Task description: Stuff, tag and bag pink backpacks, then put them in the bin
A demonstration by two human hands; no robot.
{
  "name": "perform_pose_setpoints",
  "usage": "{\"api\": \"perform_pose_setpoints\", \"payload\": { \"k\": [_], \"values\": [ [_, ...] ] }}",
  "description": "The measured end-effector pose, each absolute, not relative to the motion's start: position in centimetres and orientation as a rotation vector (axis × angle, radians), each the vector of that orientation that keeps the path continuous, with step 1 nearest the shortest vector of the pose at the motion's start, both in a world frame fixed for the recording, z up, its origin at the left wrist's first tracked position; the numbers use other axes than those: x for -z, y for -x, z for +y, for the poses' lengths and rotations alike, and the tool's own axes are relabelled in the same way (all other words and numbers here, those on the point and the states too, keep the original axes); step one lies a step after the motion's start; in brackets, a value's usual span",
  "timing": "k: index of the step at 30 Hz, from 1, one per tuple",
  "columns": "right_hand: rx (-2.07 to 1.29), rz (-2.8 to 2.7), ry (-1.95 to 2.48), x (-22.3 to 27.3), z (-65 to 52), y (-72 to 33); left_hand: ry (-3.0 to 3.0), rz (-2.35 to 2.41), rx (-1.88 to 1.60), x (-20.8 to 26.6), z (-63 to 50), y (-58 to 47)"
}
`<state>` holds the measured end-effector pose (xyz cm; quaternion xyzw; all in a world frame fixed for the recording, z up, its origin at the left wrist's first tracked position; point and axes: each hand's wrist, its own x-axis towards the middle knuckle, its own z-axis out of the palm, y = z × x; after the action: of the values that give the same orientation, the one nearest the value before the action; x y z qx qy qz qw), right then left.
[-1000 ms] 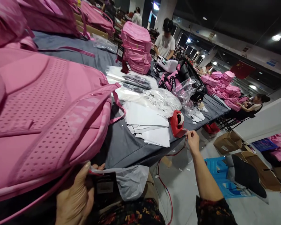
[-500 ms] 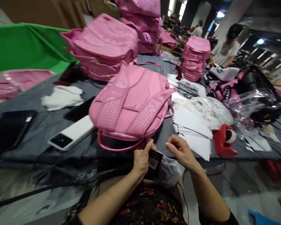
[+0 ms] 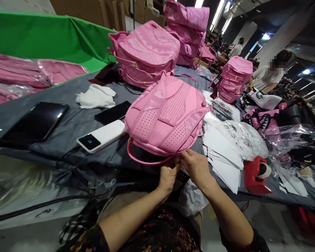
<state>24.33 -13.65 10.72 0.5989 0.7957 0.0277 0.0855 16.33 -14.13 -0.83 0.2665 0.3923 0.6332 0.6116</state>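
The left hand (image 3: 168,178) and right hand (image 3: 198,168) meet, fingers curled around something I cannot make out, below a pink padded backpack (image 3: 173,105) lying just beyond, seemingly light and soft, best held by the loop strap (image 3: 147,160) left of their grip.

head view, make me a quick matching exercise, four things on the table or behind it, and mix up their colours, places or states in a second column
Column 1
1. tape dispenser
2. cloth
3. nearest backpack
4. fabric drape

Column 2
a. green, at the picture's upper left
b. pink, with the left hand and right hand close together at its near edge
c. white and crumpled
d. red, beside the loose papers

Right pairs: 1-d, 2-c, 3-b, 4-a
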Motion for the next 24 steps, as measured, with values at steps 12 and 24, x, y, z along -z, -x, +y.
{"api": "perform_pose_setpoints", "payload": {
  "k": [12,24],
  "values": [
    [-0.131,2.279,-1.792,-11.6,-13.7,-23.6,-0.585,0.727,-1.406,0.3,-14.8,-15.7],
    [0.988,2.788,-2.155,-5.0,-12.5,-28.9,-0.257,0.774,-1.409,1.4,-14.5,-16.1]
  ]
}}
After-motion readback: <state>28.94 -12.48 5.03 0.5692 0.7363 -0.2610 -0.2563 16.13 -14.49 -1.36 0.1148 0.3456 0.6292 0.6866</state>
